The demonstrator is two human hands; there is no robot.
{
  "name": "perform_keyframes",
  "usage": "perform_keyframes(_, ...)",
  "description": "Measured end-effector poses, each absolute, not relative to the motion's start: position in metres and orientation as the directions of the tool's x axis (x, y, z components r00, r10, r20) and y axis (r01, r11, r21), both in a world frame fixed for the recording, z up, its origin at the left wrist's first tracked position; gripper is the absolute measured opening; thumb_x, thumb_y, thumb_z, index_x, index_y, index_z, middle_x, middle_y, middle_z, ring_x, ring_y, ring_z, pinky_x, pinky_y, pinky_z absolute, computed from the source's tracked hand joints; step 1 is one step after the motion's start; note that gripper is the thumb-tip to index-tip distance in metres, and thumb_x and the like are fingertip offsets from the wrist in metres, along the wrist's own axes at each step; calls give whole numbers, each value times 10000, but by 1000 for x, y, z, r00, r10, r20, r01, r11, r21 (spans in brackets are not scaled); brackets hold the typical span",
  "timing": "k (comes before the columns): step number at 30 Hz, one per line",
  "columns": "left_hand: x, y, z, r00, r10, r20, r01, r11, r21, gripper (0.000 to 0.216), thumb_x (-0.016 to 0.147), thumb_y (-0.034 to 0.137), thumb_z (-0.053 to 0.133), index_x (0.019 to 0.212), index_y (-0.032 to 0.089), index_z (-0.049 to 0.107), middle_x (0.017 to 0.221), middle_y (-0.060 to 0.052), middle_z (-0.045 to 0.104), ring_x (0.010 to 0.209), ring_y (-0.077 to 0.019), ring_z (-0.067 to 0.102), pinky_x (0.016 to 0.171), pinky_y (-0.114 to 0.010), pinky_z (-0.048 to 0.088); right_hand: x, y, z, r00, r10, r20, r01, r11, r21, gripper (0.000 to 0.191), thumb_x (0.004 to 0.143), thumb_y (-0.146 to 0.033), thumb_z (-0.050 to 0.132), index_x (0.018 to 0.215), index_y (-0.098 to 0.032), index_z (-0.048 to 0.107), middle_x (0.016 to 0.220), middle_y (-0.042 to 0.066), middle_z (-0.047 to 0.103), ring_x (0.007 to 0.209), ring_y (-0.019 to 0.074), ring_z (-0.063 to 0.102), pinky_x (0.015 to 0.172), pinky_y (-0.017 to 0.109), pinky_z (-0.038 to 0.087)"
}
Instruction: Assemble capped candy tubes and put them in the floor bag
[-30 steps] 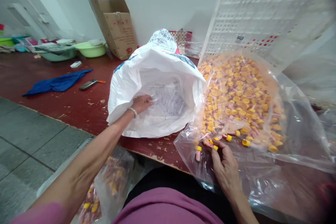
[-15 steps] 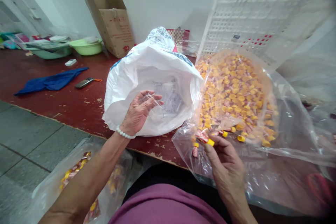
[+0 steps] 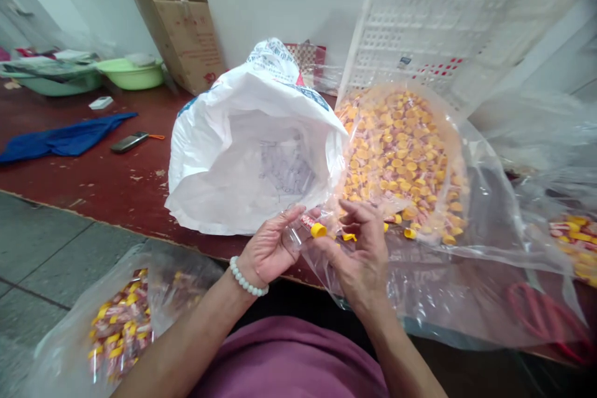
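Note:
My left hand pinches a small clear plastic tube at the table's front edge. My right hand holds a yellow-capped piece with a red-and-white body, its end against the tube. Both hands meet in front of the open white sack, which has clear tubes inside. A clear bag of yellow-capped pieces lies just right of the hands. Another clear bag of assembled pieces hangs below the table at my left.
On the dark red table lie a blue cloth, a phone, green basins and a cardboard box. A white lattice crate leans at the back. Red scissors lie under plastic at right.
My left hand came out of the white sack with a clear tube and moved to the front edge. My right hand lifted a yellow-capped piece from the bag and brought it to the tube.

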State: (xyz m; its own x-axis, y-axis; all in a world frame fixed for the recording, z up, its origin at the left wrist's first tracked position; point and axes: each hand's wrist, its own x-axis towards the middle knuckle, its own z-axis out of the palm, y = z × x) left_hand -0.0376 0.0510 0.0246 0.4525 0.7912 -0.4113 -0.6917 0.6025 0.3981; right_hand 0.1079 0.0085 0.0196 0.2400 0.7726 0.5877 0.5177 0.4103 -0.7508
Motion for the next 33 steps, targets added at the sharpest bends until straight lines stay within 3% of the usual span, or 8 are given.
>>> perform_keyframes(4, -22, 37, 18, 483, 792, -373, -655, 609, 447, 36, 814, 146, 617, 823, 121, 640, 871, -65, 708, 744, -161, 679, 742, -299, 564, 114, 11, 32, 392, 652, 648, 543, 405, -736, 387, 898, -393, 438, 1255, -242, 446, 1150, 93, 497, 959, 201, 527, 825, 401, 458)
perform_keyframes(8, 0, 20, 17, 427, 861, -276, -707, 508, 492, 33, 776, 119, 654, 789, 148, 647, 780, -3, 691, 694, -116, 658, 682, -211, 541, 101, 29, 32, 216, 605, 766, 654, 493, -574, 353, 917, -366, 418, 1249, -252, 448, 1189, 95, 490, 1068, 226, 503, 913, 440, 417)
perform_keyframes(14, -10, 27, 12, 469, 803, -368, -667, 595, 449, 77, 847, 165, 583, 775, 142, 596, 873, -65, 690, 790, -193, 683, 777, -363, 563, 152, 25, 13, 500, 632, 592, 571, 273, -774, 321, 956, -365, 309, 1079, -206, 559, 1008, 61, 575, 880, 167, 559, 776, 341, 460)
perform_keyframes(17, -19, 38, 11, 405, 798, -446, -676, 590, 442, 56, 863, 164, 559, 856, 128, 600, 991, -106, 689, 843, -209, 689, 797, -367, 567, 185, 8, -16, 323, 782, 532, 800, 75, -596, 228, 887, -361, 484, 964, -189, 612, 880, 60, 597, 846, 193, 552, 781, 356, 449)
perform_keyframes(21, -19, 46, 14, 409, 772, -486, -691, 610, 387, 111, 888, 177, 525, 936, 108, 599, 1021, -116, 688, 835, -202, 693, 833, -396, 566, 200, 2, -63, 196, 860, 470, 920, 4, -392, 221, 854, -315, 541, 989, -166, 633, 1014, 126, 626, 946, 243, 540, 828, 407, 436)
perform_keyframes(26, -15, 45, 18, 404, 768, -497, -711, 606, 358, 108, 889, 169, 525, 948, 106, 589, 963, -110, 698, 817, -207, 696, 831, -431, 563, 197, 2, -71, 209, 838, 503, 897, 40, -440, 211, 901, -303, 485, 924, -158, 636, 901, 91, 661, 846, 198, 578, 769, 351, 469)
perform_keyframes(29, -15, 44, 19, 392, 783, -483, -734, 583, 349, 59, 880, 149, 533, 888, 118, 582, 919, -99, 698, 822, -220, 696, 810, -437, 562, 185, -14, -46, 304, 801, 516, 815, 62, -576, 175, 875, -300, 554, 976, -173, 618, 889, 55, 646, 750, 149, 581, 666, 284, 480)
perform_keyframes(33, -10, 40, 19, 395, 778, -488, -751, 580, 317, 78, 888, 157, 521, 858, 120, 583, 868, -83, 697, 791, -212, 697, 789, -419, 564, 155, -42, -8, 247, 784, 570, 676, 282, -681, 187, 819, -188, 635, 1001, -210, 596, 907, 23, 624, 774, 122, 586, 665, 249, 489)
